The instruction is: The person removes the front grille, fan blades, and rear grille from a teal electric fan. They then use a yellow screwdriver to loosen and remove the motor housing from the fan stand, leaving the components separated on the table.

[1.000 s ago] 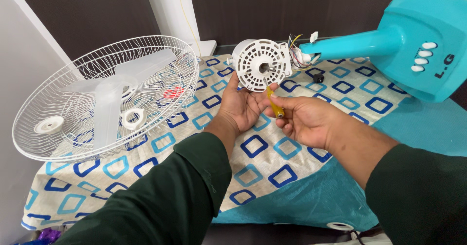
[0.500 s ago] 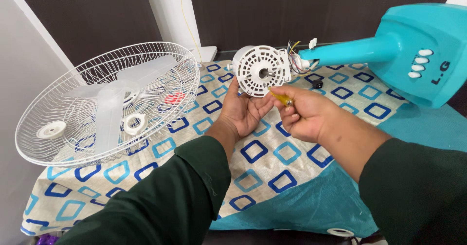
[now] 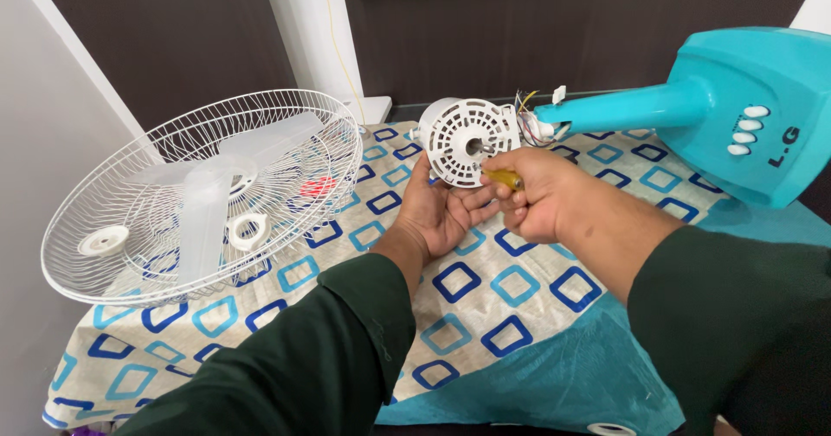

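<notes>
Palm-up left hand (image 3: 443,215) cups under the white motor housing (image 3: 468,140), fingers spread loose against it. Right hand (image 3: 538,195) sits just right of the motor, fist wrapped tight round a yellow screwdriver handle (image 3: 505,179).

Lighting even, bright, diffuse, apparently from above; no hard glare. Soft shadows under the white wire fan guard (image 3: 208,198) and beneath both hands on the blue-square patterned cloth (image 3: 485,297). Centre sharp. Dark green sleeves (image 3: 303,358) at the lower edge slightly soft. Wide-angle stretch at the borders.
</notes>
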